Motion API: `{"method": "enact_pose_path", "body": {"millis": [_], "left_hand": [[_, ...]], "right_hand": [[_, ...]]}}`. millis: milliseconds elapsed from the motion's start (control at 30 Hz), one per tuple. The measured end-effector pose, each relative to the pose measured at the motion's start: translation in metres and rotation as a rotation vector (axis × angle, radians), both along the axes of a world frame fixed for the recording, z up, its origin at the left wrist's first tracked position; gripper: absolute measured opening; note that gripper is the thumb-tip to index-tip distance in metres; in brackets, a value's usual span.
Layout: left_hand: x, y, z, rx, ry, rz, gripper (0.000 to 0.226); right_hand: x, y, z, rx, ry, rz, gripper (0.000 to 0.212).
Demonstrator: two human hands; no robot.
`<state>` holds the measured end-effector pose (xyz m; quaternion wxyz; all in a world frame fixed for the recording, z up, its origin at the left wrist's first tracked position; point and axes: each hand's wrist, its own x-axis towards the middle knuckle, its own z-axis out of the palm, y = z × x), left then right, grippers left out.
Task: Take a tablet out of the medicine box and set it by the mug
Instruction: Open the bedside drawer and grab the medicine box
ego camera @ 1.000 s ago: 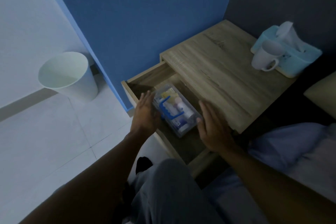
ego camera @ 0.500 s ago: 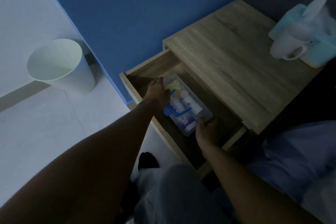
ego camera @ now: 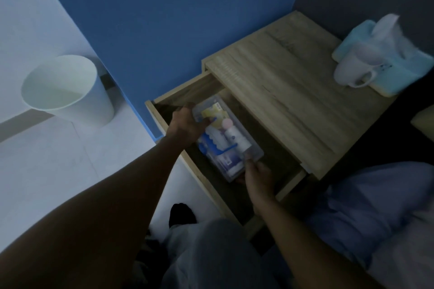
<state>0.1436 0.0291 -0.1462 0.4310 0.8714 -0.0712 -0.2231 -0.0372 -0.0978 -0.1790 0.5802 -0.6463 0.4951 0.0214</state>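
A clear plastic medicine box [ego camera: 254,151] with a blue handle, filled with small bottles and packets, lies in the open drawer [ego camera: 187,91] of a wooden bedside table [ego camera: 281,91]. My left hand [ego camera: 185,125] grips the box's far left end. My right hand [ego camera: 258,178] grips its near end, thumb on the lid. A white mug [ego camera: 350,70] stands at the table's far right, handle toward me. No loose tablet is visible.
A light blue tissue box [ego camera: 385,58] with a tissue sticking up sits right behind the mug. A white waste bin [ego camera: 68,91] stands on the tiled floor at left by the blue wall. My knee [ego camera: 218,253] and bedding [ego camera: 375,206] are below.
Both hands went from hovering open beside the box to closing on its two ends. The view has shifted a little.
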Motion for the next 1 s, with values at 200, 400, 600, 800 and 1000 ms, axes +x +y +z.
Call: {"method": "enact_pose_path", "body": {"millis": [200,400,600,800,1000], "left_hand": [[0.005,0.006,0.046,0.053,-0.161,0.102,0.057],[0.037,-0.006,0.094,-0.019,-0.304,0.234,0.072],[0.087,-0.042,0.12,-0.093,-0.345,0.232,0.052],[0.124,-0.077,0.115,-0.141,-0.278,0.14,0.054],[0.144,-0.094,0.094,-0.112,-0.286,0.087,0.062]], "right_hand": [[-0.002,-0.004,0.055,-0.056,-0.222,0.019,0.036],[0.032,-0.027,0.107,-0.122,-0.412,-0.009,0.036],[0.081,-0.062,0.123,-0.136,-0.464,-0.079,0.044],[0.115,-0.093,0.117,-0.184,-0.423,-0.121,0.044],[0.135,-0.104,0.107,-0.214,-0.4,-0.145,0.034]]}}
